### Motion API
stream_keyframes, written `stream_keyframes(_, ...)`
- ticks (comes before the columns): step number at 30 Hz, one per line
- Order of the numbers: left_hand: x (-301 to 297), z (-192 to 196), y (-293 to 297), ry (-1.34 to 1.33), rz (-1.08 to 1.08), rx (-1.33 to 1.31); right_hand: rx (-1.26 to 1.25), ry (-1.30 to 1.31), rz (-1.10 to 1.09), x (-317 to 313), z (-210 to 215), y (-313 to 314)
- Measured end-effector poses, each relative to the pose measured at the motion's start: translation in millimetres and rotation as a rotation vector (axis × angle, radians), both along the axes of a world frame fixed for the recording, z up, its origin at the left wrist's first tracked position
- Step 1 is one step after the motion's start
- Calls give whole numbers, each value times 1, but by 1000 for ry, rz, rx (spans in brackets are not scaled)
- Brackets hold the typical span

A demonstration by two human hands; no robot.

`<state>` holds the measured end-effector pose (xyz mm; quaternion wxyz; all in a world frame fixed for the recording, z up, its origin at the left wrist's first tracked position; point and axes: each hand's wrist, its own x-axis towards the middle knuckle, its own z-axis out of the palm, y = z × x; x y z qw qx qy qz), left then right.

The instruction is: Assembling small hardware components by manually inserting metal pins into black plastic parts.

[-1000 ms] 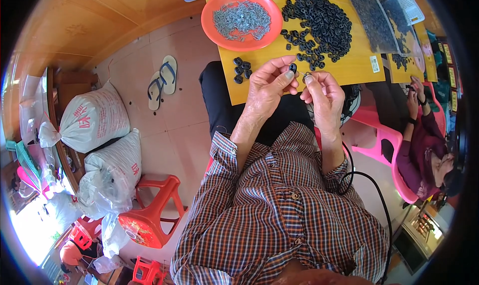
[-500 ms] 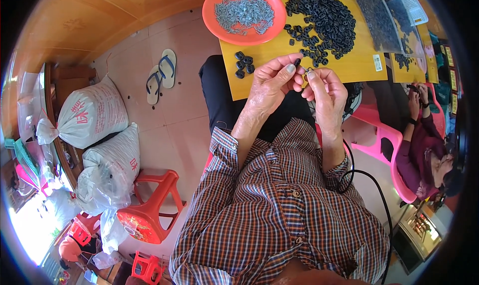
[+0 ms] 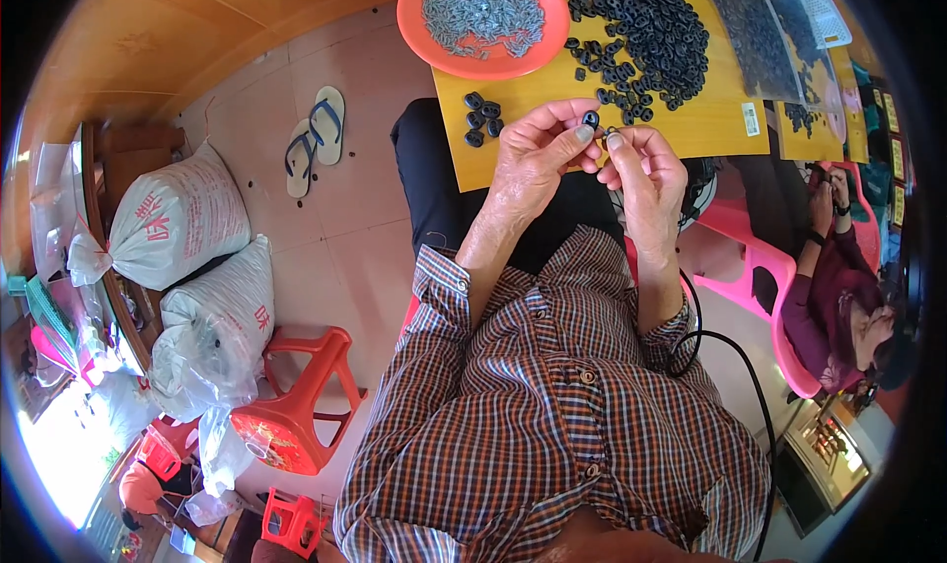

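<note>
My left hand [image 3: 538,159] pinches a small black ring-shaped part [image 3: 590,119] between thumb and forefinger, just over the near edge of a yellow board [image 3: 710,129]. Fingertip to fingertip with it, my right hand [image 3: 641,174] holds a tiny metal piece [image 3: 608,132] against that ring. A big heap of the same black rings [image 3: 641,31] lies on the board beyond my hands. A few finished-looking black rings [image 3: 480,119] sit in a small cluster at the board's left. An orange plate [image 3: 464,55] holds several small grey metal pieces [image 3: 483,11].
A pair of sandals [image 3: 314,139] lies on the tiled floor to the left, with two full white sacks [image 3: 178,218] and a red plastic stool [image 3: 296,405]. Another person [image 3: 838,297] sits on a pink chair [image 3: 760,267] at right. A black cable [image 3: 730,356] runs by my right elbow.
Both hands have stayed together at the board's edge, fingers shifting slightly around the ring and metal piece. The view has tilted a little.
</note>
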<state>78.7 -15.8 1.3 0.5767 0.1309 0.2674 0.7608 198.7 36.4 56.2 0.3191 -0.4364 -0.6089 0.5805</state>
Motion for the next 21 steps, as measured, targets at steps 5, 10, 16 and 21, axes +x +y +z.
stream_keyframes(5,0,-4,1,47,29,-36,-18,-15,2,-3,-4,1)
stream_keyframes(10,0,-8,2,183,95,-49,-44,-1,12,-4,-6,3)
stream_keyframes(16,-1,-4,1,230,116,-44,-32,20,6,-2,-9,6)
stream_keyframes(21,-2,-6,2,153,75,-27,-39,15,12,-3,-5,4)
